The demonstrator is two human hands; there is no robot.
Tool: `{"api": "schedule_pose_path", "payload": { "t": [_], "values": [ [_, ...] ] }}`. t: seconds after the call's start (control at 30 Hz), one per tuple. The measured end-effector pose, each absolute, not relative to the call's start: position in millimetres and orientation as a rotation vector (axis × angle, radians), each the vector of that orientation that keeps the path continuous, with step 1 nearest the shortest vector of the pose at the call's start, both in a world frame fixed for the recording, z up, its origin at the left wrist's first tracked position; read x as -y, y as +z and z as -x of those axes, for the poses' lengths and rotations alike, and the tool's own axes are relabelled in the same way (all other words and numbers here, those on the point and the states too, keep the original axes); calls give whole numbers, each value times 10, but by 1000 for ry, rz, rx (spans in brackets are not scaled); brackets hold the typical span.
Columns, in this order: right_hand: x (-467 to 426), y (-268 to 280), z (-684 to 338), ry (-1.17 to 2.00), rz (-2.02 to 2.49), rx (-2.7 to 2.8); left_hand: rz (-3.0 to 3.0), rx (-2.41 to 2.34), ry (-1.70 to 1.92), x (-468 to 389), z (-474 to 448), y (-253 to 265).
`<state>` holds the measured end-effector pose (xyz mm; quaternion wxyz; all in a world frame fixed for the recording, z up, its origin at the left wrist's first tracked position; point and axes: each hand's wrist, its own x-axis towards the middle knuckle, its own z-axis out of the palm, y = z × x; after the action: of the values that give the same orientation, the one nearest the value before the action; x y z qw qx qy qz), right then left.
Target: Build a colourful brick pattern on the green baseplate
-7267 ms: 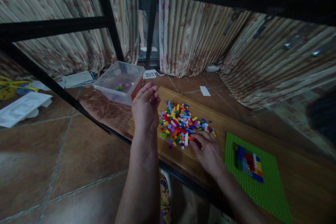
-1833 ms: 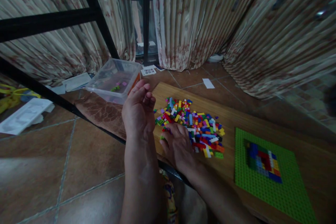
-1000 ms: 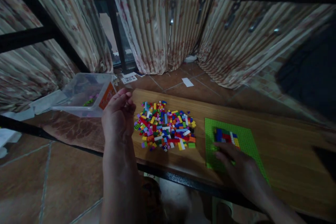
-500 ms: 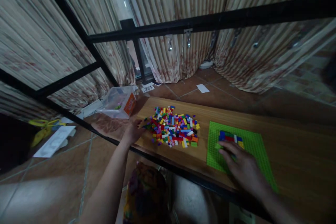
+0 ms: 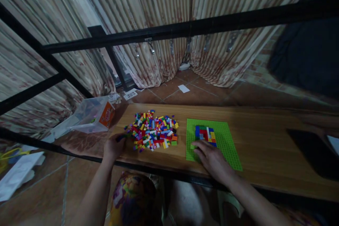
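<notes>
My left hand (image 5: 113, 148) is at the left edge of a pile of small coloured toy bricks (image 5: 153, 132) on the wooden table. Its fingers are curled, with dark bits by the tips; what they hold is not clear. Over the lower left part of a green baseplate (image 5: 227, 148), my right hand (image 5: 212, 159) pinches a small light green brick (image 5: 194, 144). Just beyond those fingers, a flat block of blue, red, white, yellow and green bricks (image 5: 205, 133) is on the plate. My fingers cover its near edge.
A clear plastic box (image 5: 91, 114) with an orange label stands left of the table (image 5: 265, 141). On the right lies a black flat object (image 5: 312, 153), near another person's blurred arm (image 5: 315, 122). A black metal bar (image 5: 169, 33) crosses in front of the curtains.
The view has swung right, bringing the black object and the other person into sight. My left hand has drawn slightly back from the pile; my right hand stays over the baseplate.
</notes>
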<state>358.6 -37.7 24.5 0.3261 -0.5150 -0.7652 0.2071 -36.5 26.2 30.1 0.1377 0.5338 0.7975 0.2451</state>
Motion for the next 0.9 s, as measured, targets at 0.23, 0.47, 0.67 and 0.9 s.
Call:
{"api": "schedule_pose_path", "payload": {
  "t": [0.23,0.47,0.67,0.9],
  "values": [
    [80,293,-4207,367,1596,1753,-1047,-1783,1318,-141,-33,668],
    [-149,121,-4492,322,1731,1721,-1230,-1334,1011,-309,-1469,884],
    [-284,116,-4451,454,1676,1766,-1302,-1159,854,-545,-2105,570],
    [-338,92,-4415,469,1681,1823,-1245,-1223,822,-516,-2129,304]
  ]
}}
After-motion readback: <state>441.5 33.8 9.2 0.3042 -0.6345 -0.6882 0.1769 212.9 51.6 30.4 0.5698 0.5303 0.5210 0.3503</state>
